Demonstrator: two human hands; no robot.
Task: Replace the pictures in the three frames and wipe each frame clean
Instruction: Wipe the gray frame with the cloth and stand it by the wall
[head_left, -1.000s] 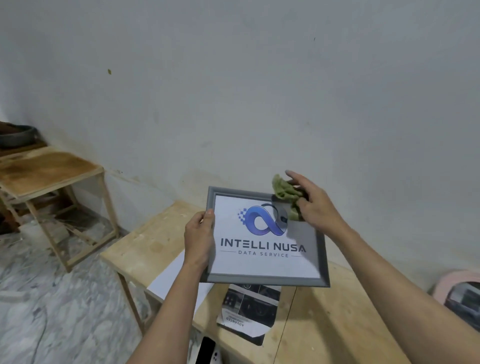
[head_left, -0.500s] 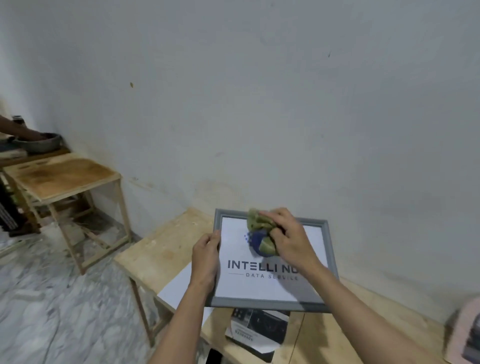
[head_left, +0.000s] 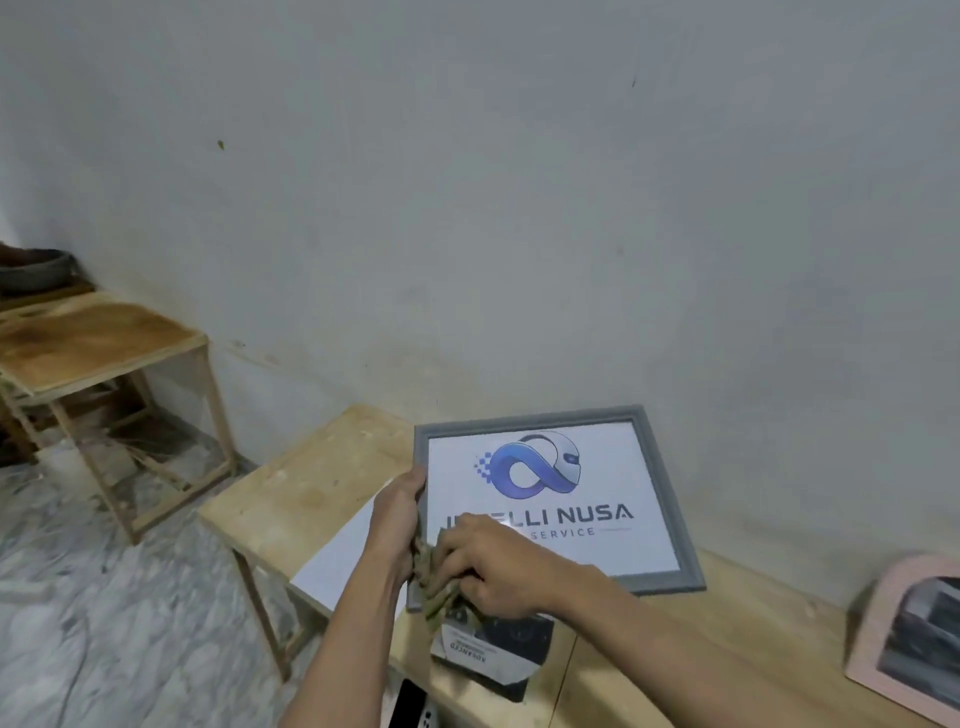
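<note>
Our left hand (head_left: 397, 512) grips the gray frame's (head_left: 670, 499) left edge; right hand (head_left: 498, 566) clenches the cloth (head_left: 434, 597) on its lower-left corner.

A: What is covered on the grey-framed logo picture (head_left: 550, 499)?
B: Its lower left corner and the start of the printed words are hidden by the right hand (head_left: 498, 569) and the crumpled olive-green cloth (head_left: 436, 587).

A: And the pink arched frame (head_left: 914, 639)?
B: It is cut off by the right edge; its picture is blurred.

A: The dark printed sheet (head_left: 493, 657)?
B: It is partly hidden under the grey frame; only "ADVANCED" can be read, upside down.

A: The black-and-white object (head_left: 413, 706) at the bottom?
B: It is cut off and cannot be identified.
</note>
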